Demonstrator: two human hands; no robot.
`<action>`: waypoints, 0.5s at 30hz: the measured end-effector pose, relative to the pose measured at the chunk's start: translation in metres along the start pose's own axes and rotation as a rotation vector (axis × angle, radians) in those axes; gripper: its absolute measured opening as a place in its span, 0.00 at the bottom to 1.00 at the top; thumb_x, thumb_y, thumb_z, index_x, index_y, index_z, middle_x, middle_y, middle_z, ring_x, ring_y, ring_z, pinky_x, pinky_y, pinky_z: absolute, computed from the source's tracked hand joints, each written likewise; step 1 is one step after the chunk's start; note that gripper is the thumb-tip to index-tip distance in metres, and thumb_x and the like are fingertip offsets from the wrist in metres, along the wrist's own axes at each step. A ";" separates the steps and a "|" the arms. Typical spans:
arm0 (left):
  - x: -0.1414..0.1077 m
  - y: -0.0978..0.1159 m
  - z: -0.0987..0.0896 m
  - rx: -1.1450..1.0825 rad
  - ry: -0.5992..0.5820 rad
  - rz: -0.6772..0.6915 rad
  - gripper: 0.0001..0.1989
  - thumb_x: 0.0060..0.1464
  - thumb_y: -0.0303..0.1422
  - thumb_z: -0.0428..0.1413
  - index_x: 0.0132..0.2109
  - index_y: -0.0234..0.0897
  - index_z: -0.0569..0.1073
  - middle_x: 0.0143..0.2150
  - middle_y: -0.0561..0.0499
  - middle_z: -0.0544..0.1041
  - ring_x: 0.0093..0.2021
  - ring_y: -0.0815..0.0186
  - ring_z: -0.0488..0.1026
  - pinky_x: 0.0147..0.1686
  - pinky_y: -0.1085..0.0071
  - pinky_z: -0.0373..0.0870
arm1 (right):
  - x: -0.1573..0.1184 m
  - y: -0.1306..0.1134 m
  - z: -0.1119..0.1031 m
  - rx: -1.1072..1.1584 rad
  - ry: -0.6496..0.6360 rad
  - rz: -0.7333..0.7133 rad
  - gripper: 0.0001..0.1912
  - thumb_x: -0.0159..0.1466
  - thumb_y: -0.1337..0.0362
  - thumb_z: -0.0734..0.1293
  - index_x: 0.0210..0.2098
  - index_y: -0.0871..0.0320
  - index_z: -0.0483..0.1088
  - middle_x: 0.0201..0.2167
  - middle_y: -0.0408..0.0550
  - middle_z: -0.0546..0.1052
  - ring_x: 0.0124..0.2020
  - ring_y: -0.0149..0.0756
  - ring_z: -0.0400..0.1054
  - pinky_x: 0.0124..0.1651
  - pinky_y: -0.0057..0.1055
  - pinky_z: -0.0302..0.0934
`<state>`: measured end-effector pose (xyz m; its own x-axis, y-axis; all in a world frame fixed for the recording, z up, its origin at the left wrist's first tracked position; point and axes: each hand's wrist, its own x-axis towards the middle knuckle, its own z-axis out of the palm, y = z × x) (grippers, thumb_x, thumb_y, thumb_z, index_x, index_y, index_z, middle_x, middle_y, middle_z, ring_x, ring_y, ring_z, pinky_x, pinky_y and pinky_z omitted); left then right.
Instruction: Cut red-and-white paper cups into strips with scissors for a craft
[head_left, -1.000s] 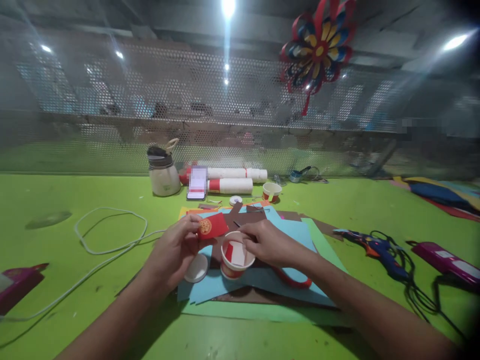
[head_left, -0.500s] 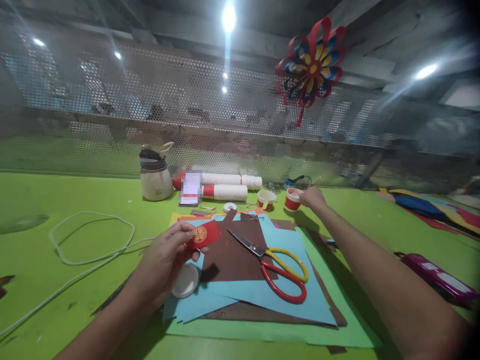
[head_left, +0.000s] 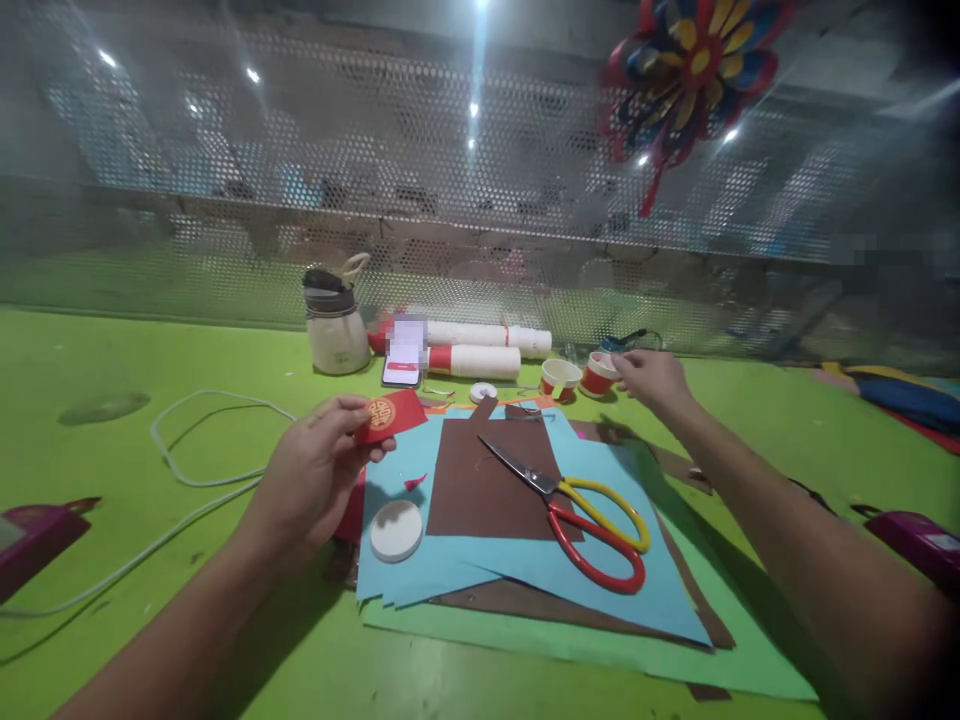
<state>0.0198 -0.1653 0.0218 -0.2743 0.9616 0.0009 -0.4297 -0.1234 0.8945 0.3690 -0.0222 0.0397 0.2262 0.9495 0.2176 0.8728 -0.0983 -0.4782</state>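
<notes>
My left hand pinches a small red paper piece with a gold round emblem, holding it above the left side of the paper stack. My right hand reaches to the back right, its fingers closed at the rim of a red-and-white paper cup. What lies inside that cup is hard to make out. Scissors with one yellow and one red handle lie on a brown paper sheet. Left of them, a white round lid rests on light blue paper, near a red scrap.
A second paper cup stands beside the first. Behind the papers are a phone, white rolls and a white jar-shaped bottle. A white cable loops at left. Purple objects lie at both sides.
The view has tilted down and shifted left. My right hand stays at the cup, which now sits closer to the second cup. The left hand, still holding the red paper, uncovers the white lid.
</notes>
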 end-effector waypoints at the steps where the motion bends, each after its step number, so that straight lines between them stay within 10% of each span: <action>1: 0.000 0.000 -0.001 -0.007 0.001 0.003 0.05 0.42 0.24 0.59 0.30 0.33 0.71 0.23 0.55 0.70 0.22 0.73 0.70 0.23 0.79 0.68 | -0.020 -0.003 -0.004 0.005 -0.054 -0.097 0.15 0.69 0.59 0.59 0.45 0.62 0.71 0.37 0.47 0.76 0.32 0.32 0.71 0.38 0.33 0.67; 8: -0.002 0.004 0.000 -0.038 -0.039 0.080 0.05 0.41 0.22 0.58 0.29 0.33 0.72 0.23 0.54 0.71 0.21 0.74 0.69 0.21 0.81 0.67 | -0.171 -0.007 -0.011 -0.095 -0.544 -0.716 0.27 0.57 0.58 0.69 0.55 0.53 0.68 0.50 0.53 0.73 0.50 0.48 0.66 0.50 0.43 0.62; 15: -0.003 0.005 0.000 0.241 -0.082 0.240 0.12 0.45 0.26 0.60 0.40 0.32 0.79 0.30 0.49 0.78 0.29 0.68 0.75 0.31 0.75 0.72 | -0.200 -0.002 0.003 -0.409 -0.516 -0.889 0.34 0.53 0.69 0.66 0.60 0.53 0.62 0.60 0.61 0.63 0.58 0.60 0.57 0.54 0.55 0.56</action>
<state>0.0191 -0.1688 0.0261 -0.2687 0.9299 0.2512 -0.1430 -0.2964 0.9443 0.3213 -0.2107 -0.0053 -0.6768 0.7316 -0.0822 0.7334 0.6797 0.0107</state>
